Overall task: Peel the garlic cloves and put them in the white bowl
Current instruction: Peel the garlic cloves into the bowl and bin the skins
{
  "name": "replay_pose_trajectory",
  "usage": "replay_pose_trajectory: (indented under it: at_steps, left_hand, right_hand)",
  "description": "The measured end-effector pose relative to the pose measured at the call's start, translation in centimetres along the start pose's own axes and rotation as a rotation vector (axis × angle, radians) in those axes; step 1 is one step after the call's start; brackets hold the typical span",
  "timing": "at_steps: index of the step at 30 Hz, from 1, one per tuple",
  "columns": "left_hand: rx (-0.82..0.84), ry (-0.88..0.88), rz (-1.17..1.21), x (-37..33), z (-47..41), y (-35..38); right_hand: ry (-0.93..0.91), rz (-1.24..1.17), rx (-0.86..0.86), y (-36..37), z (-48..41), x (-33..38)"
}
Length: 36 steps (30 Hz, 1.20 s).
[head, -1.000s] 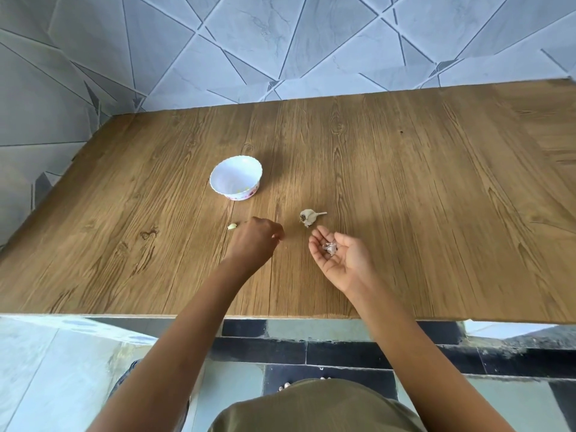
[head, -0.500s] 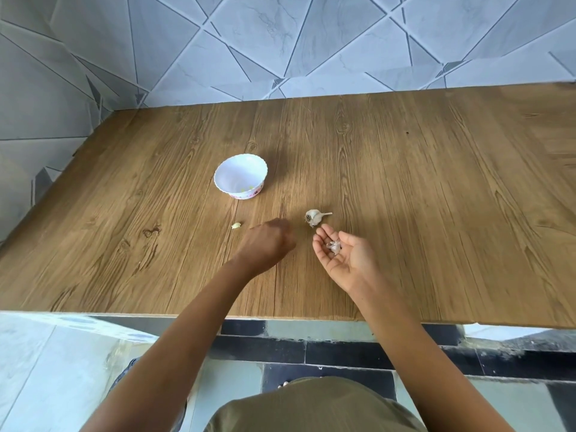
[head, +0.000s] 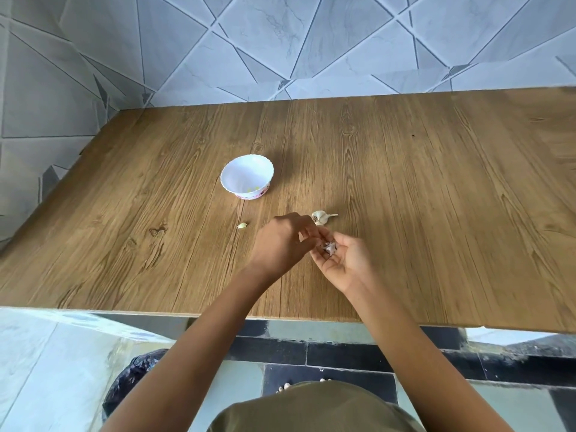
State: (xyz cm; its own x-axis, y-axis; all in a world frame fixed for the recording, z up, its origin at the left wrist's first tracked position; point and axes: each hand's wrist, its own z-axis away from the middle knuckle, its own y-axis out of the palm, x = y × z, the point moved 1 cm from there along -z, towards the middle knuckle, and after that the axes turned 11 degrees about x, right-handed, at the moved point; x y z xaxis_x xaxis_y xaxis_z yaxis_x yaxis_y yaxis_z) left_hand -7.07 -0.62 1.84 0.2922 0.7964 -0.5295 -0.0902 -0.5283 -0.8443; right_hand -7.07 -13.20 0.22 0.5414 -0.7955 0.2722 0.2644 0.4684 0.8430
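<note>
A white bowl (head: 247,174) with a scalloped rim stands on the wooden table (head: 405,182), with a few pale bits inside by its near wall. One peeled clove (head: 242,225) lies loose on the wood to its front left. The rest of the garlic bulb (head: 321,217) lies just beyond my hands. My right hand (head: 343,260) is palm up and cups a small papery garlic piece (head: 329,247), thumb bent beside it. My left hand (head: 280,244) has its fingers curled, and the fingertips pinch at that piece.
The table's near edge (head: 218,313) runs just behind my forearms. A tiled wall (head: 280,42) closes the far and left sides. A dark bag (head: 131,378) sits on the floor under the table's edge.
My left hand has moved right, from beside the loose clove to my right palm, and now meets the garlic piece there. My right hand has stayed put.
</note>
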Motion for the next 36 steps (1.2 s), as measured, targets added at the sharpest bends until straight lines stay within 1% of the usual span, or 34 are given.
replay_pose_trajectory:
  at_steps: [2, 4, 6, 8, 11, 16, 21, 28, 36]
  left_hand:
    - [-0.023, -0.027, 0.085, 0.4, 0.2, -0.3]
    - [-0.096, -0.072, 0.211, 0.9, 0.6, -0.9]
    - [-0.175, -0.177, 0.33, 1.8, 1.2, -1.7]
    - [-0.215, -0.296, 0.443, 2.9, 2.2, -2.4]
    - [-0.278, -0.375, 0.528, 4.7, 3.9, -3.1]
    - [-0.34, -0.451, 0.559, 6.3, 6.6, -4.0]
    - [-0.352, -0.471, 0.484, 8.1, 9.0, -5.1]
    - [-0.413, -0.51, 0.401, 9.0, 12.0, -5.4]
    - [-0.645, -0.731, 0.464, 8.5, 16.5, -5.0]
  right_hand:
    - [0.002, -0.002, 0.004, 0.2, 0.1, -0.1]
    - [0.001, 0.007, 0.007, 0.3, 0.1, -0.2]
    - [0.0, 0.035, 0.001, 0.5, -0.1, -0.5]
    - [0.007, 0.059, 0.001, 0.6, -0.2, -0.8]
    - [0.031, 0.089, 0.006, 1.1, -0.7, -1.7]
    - [0.07, 0.141, 0.002, 2.7, -1.4, -4.1]
    - [0.106, 0.184, 0.011, 4.1, -1.9, -6.6]
    - [0.214, 0.273, 0.032, 5.7, -2.7, -8.9]
    - [0.489, 0.479, 0.134, 7.4, -3.3, -12.2]
